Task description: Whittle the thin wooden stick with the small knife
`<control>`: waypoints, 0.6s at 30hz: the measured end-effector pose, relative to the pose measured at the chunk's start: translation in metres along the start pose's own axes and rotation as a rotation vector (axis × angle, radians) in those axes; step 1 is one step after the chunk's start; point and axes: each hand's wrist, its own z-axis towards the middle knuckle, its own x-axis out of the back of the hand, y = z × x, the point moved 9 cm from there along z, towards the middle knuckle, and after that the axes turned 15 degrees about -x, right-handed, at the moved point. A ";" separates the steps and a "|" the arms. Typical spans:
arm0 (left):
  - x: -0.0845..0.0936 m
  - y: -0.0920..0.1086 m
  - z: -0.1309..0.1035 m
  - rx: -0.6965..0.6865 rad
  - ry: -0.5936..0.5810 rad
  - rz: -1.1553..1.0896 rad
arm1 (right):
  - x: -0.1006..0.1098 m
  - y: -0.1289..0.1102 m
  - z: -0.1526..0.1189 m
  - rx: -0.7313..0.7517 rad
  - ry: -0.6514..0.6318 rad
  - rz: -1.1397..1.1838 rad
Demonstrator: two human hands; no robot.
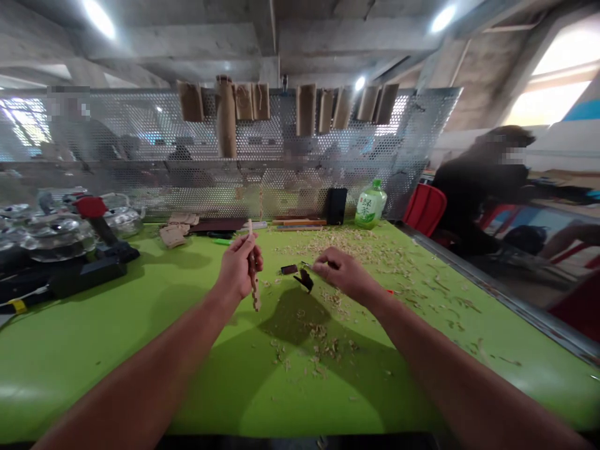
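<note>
My left hand (239, 265) is closed around a thin, light wooden piece (255, 290) with a notched lower end, held upright over the green table (210, 387). To its right, my right hand (335, 269) has its fingers bent together near a small thin metal item (305, 265); whether the fingers grip it is hard to tell. Just left of my right hand are a dark, angular object (305, 280) and a small dark block (289, 269). Pale wood shavings (328, 344) lie around and below them.
A green-capped bottle (370, 206) and a black box (336, 206) stand at the back. Glass pots (56, 237) and a red-and-black power tool (100, 228) are on the left. Behind rises a perforated metal panel (281, 169). A person (482, 181) sits at the right.
</note>
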 end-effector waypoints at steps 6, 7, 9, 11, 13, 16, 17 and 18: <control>-0.017 -0.014 -0.011 0.081 -0.170 0.064 | 0.036 0.033 0.017 -0.136 0.154 -0.189; -0.017 -0.016 -0.010 0.094 -0.180 0.069 | 0.036 0.042 0.021 -0.166 0.130 -0.287; -0.017 -0.020 -0.009 0.118 -0.199 0.073 | 0.031 0.054 0.026 -0.185 0.066 -0.419; -0.018 -0.023 -0.008 0.129 -0.216 0.070 | 0.022 0.058 0.028 -0.163 0.014 -0.485; -0.020 -0.025 -0.008 0.134 -0.233 0.066 | 0.010 0.057 0.029 -0.135 -0.037 -0.541; -0.021 -0.029 -0.009 0.141 -0.261 0.069 | 0.002 0.054 0.031 -0.118 -0.060 -0.589; -0.022 -0.030 -0.009 0.144 -0.272 0.074 | 0.005 0.054 0.032 -0.122 -0.039 -0.592; -0.022 -0.031 -0.009 0.148 -0.283 0.080 | 0.010 0.056 0.034 -0.132 -0.017 -0.596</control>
